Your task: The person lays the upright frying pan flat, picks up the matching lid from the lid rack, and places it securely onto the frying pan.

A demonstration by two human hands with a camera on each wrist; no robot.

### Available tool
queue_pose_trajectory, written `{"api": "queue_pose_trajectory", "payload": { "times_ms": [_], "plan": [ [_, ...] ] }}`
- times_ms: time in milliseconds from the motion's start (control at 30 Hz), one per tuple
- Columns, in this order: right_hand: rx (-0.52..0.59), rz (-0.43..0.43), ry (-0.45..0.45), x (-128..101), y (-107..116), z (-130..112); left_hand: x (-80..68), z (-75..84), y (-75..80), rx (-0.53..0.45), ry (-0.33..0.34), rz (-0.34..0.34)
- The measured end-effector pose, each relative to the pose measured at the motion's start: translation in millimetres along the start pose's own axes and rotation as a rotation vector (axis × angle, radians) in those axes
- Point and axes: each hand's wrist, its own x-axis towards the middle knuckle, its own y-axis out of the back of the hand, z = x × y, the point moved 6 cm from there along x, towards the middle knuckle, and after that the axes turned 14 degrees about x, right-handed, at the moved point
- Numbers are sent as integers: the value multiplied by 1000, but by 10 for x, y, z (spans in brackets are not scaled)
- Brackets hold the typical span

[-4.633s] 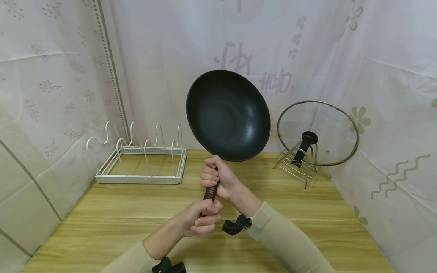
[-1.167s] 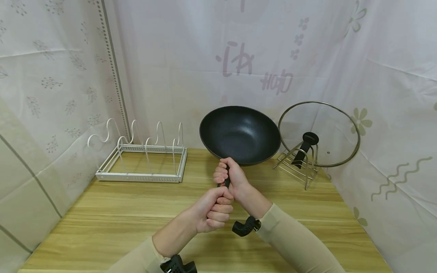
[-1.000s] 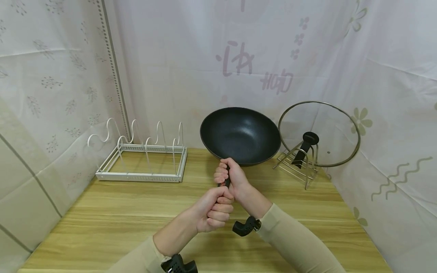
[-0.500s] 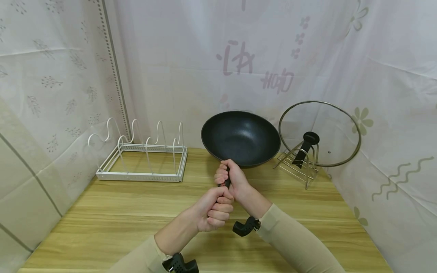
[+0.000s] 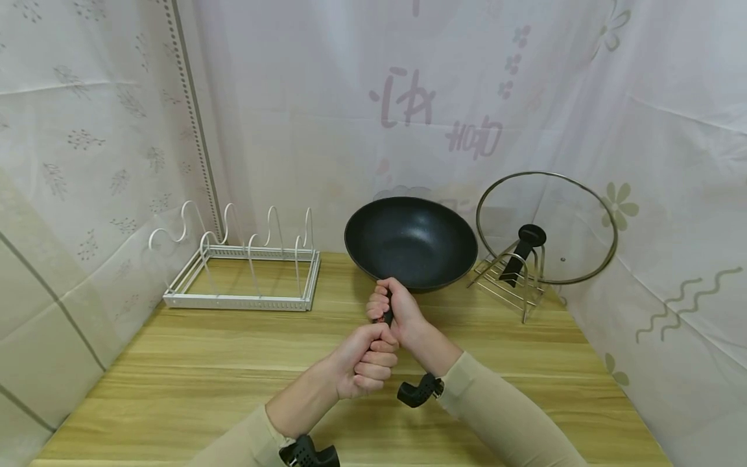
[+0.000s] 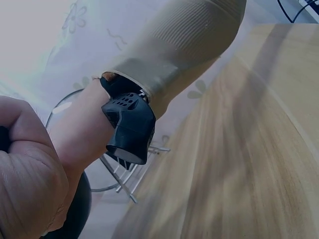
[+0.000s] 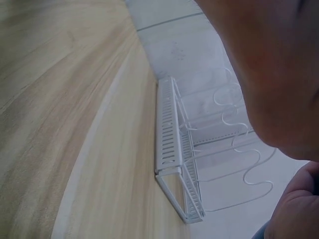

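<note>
Both your hands grip the handle (image 5: 388, 316) of the black wok (image 5: 411, 241), right hand (image 5: 394, 309) ahead, left hand (image 5: 363, 360) behind; the wok sits just beyond them over the tabletop (image 5: 192, 383), white rack (image 5: 242, 272) to their left, glass lid (image 5: 545, 227) right.

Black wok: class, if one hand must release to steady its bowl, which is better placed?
Probably the right hand: it grips the handle nearest the black wok; the left hand holds the end.

Head view looking down over table (image 5: 175, 389), 2 close wrist views sharing it
</note>
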Motion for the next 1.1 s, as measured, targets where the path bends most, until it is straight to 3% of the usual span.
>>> {"api": "queue_pose_trajectory", "payload": {
  "times_ms": [267, 600, 1100],
  "plan": [
    [-2, 23, 16, 6, 85, 9, 34, -64, 56, -8, 36, 9],
    [8, 65, 22, 40, 230, 28, 64, -139, 114, 13, 26, 17],
    [-26, 55, 21, 70, 386, 28, 124, -243, 157, 14, 46, 16]
  ]
}}
